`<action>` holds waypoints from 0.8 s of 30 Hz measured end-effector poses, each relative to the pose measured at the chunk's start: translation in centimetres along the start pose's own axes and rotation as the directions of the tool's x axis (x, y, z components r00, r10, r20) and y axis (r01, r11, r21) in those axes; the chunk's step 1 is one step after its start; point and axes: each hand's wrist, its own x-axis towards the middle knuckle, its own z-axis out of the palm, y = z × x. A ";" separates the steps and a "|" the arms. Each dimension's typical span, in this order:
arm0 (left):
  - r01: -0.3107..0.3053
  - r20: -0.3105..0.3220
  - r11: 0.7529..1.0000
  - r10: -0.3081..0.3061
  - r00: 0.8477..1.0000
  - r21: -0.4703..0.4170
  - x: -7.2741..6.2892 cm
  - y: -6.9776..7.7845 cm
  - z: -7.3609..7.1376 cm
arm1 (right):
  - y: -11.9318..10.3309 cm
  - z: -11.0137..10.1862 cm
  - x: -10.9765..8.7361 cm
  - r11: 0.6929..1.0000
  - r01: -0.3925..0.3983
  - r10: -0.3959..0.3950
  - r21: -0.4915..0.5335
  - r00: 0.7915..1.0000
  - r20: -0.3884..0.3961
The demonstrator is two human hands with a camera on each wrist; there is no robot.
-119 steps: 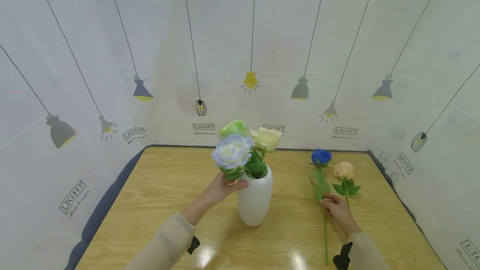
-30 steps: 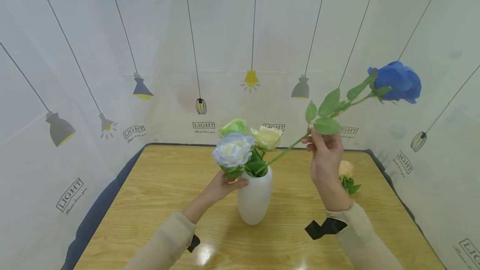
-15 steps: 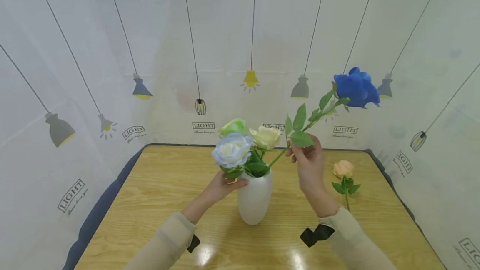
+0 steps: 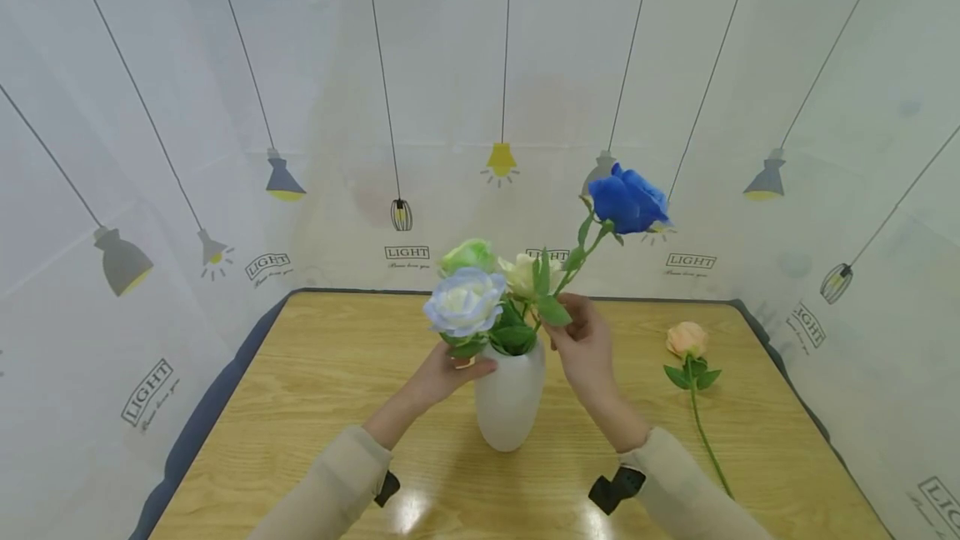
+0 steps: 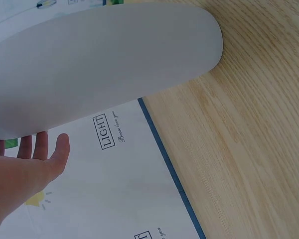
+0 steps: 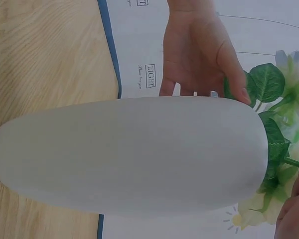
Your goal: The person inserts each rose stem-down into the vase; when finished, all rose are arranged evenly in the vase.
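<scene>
A white vase (image 4: 509, 401) stands upright on the table, holding a pale blue rose (image 4: 466, 302), a green rose (image 4: 467, 257) and a cream rose (image 4: 519, 275). My left hand (image 4: 440, 377) grips its upper left side, thumb near the rim; in the left wrist view the fingers (image 5: 41, 145) meet the vase wall. At the right of the mouth, my right hand (image 4: 587, 352) pinches the green stem of a blue rose (image 4: 628, 198), which leans to the right. Its lower stem goes into the vase and is hidden there. Part of the right hand (image 6: 295, 214) shows in the right wrist view.
A peach rose (image 4: 687, 340) lies on the right side of the wooden table (image 4: 337, 407), its stem pointing toward the front. Behind and beside the table hangs a pale cloth (image 4: 450, 65) printed with lamps. A dark edge runs along the tabletop.
My right hand picked the blue rose up from the table, brought its stem end to the vase mouth, then moved left and down with it. The left hand stays on the vase.
</scene>
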 end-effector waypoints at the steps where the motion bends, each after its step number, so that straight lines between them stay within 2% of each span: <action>1: 0.002 -0.001 1.000 -0.002 1.000 -0.003 0.0 0.0 0.0 | 0.1 0.1 -0.1 1.000 0.002 -0.002 -0.007 1.000 0.009; 8: -0.010 0.005 1.000 0.010 1.000 -0.020 0.0 -0.1 0.0 | -1.1 0.9 -0.9 0.993 0.067 -0.063 -0.095 0.997 0.045; 13: -0.021 0.015 0.999 0.021 1.000 -0.027 0.1 -0.3 -0.1 | -1.3 1.2 -1.2 0.991 0.011 -0.002 -0.134 0.998 0.068; 17: -0.022 0.015 0.999 0.022 1.000 -0.033 0.1 -0.3 -0.1 | -1.1 1.2 -1.3 0.983 -0.004 0.019 -0.184 0.997 0.079; 24: 0.005 -0.006 1.000 -0.005 1.000 0.014 0.0 -0.1 -0.1 | -1.3 1.2 -1.5 0.966 -0.030 0.049 -0.255 0.997 0.067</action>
